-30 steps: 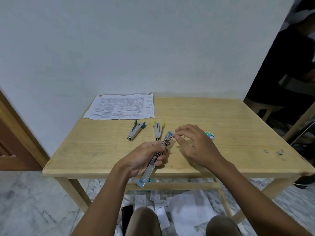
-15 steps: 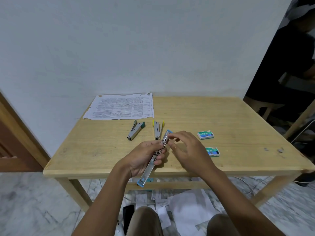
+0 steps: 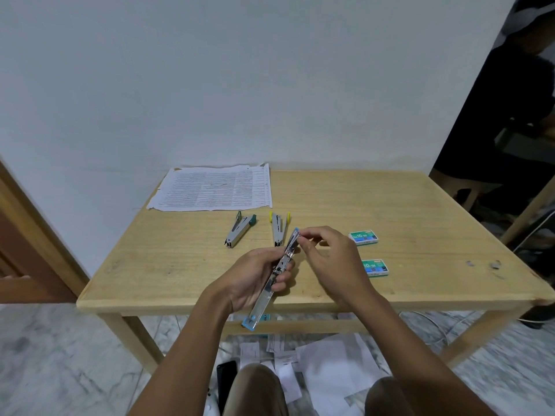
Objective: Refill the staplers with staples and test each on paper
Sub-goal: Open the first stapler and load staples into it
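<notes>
The left hand (image 3: 255, 277) is wrapped around the middle of a blue-tipped stapler (image 3: 274, 276), which is swung fully open into one long strip, its near end hanging past the front edge of the wooden table (image 3: 420, 223). The right hand (image 3: 333, 259) has thumb and forefinger pinched together at the far tip of the strip; whether a staple bar sits between them is too small to tell. Behind the hands, toward the middle of the table, lie a green-ended stapler (image 3: 239, 229) and a yellow-ended stapler (image 3: 278, 228), both open and near each other. Two staple boxes (image 3: 363, 237) sit to the right, one behind the other, the nearer partly hidden by the right wrist. A stack of printed sheets (image 3: 214, 189) lies at the back left corner.
</notes>
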`<act>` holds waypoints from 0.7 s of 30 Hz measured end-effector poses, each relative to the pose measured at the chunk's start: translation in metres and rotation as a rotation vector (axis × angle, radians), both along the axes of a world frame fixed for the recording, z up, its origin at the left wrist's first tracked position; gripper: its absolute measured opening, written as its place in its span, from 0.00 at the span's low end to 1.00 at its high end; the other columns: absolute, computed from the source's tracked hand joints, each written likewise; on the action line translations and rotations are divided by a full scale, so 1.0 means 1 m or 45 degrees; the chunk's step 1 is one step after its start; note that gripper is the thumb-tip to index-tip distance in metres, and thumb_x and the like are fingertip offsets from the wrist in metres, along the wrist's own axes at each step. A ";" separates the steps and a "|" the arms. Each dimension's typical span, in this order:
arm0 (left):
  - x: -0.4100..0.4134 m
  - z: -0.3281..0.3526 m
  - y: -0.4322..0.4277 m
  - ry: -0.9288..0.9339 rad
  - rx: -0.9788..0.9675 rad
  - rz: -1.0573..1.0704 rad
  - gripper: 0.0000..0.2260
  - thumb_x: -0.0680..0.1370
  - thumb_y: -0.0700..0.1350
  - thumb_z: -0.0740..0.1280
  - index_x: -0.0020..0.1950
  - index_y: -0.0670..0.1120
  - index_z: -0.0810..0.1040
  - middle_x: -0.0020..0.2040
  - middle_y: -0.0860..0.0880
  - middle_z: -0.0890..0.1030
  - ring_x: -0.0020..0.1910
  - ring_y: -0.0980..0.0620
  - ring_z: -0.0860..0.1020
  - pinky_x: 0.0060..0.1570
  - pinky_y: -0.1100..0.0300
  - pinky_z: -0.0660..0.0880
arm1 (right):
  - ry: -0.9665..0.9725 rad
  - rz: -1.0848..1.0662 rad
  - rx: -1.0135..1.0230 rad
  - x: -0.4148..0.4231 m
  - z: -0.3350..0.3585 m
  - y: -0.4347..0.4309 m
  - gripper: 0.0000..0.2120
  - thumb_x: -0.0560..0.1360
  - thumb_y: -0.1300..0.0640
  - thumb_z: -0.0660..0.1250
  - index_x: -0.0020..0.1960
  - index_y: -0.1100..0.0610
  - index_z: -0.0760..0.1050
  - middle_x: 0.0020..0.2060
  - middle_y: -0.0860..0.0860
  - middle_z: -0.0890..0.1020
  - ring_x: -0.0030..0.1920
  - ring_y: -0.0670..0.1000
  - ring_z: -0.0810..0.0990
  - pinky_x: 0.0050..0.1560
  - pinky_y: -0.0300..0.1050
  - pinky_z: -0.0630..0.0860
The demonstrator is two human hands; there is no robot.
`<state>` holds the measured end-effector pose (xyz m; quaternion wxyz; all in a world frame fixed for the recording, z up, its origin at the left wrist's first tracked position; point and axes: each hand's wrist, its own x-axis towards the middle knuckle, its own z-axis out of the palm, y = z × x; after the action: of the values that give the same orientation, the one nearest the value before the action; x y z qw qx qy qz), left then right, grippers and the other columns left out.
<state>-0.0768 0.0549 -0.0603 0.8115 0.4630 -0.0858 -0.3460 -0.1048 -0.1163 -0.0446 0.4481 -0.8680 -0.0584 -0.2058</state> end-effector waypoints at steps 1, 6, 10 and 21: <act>0.000 0.000 0.000 -0.006 0.015 0.005 0.10 0.83 0.40 0.55 0.59 0.37 0.71 0.36 0.45 0.72 0.29 0.53 0.69 0.26 0.63 0.66 | -0.002 -0.003 -0.002 -0.001 0.000 -0.001 0.05 0.77 0.52 0.69 0.52 0.48 0.82 0.45 0.39 0.82 0.48 0.38 0.78 0.45 0.26 0.70; -0.002 0.001 0.002 -0.056 0.042 -0.022 0.12 0.84 0.40 0.54 0.50 0.37 0.75 0.34 0.44 0.71 0.29 0.53 0.68 0.27 0.63 0.66 | -0.019 0.023 -0.098 -0.003 -0.006 0.002 0.04 0.76 0.52 0.70 0.49 0.51 0.83 0.43 0.42 0.82 0.47 0.41 0.77 0.49 0.40 0.75; -0.005 0.003 0.002 -0.112 0.104 -0.025 0.15 0.84 0.42 0.54 0.43 0.39 0.74 0.30 0.45 0.68 0.27 0.52 0.66 0.29 0.62 0.64 | -0.100 0.045 -0.157 -0.006 -0.014 0.010 0.04 0.75 0.53 0.70 0.45 0.53 0.82 0.43 0.44 0.81 0.48 0.44 0.76 0.55 0.47 0.74; -0.004 0.001 0.001 -0.112 0.115 0.103 0.14 0.84 0.41 0.54 0.49 0.35 0.75 0.32 0.43 0.70 0.28 0.52 0.67 0.28 0.62 0.67 | -0.300 0.043 -0.232 -0.022 -0.018 0.022 0.02 0.73 0.56 0.73 0.42 0.53 0.82 0.42 0.45 0.81 0.46 0.47 0.78 0.47 0.44 0.75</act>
<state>-0.0810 0.0560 -0.0592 0.7985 0.5171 -0.0868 -0.2958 -0.1271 -0.0946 -0.0623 0.3609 -0.8738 -0.1437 -0.2925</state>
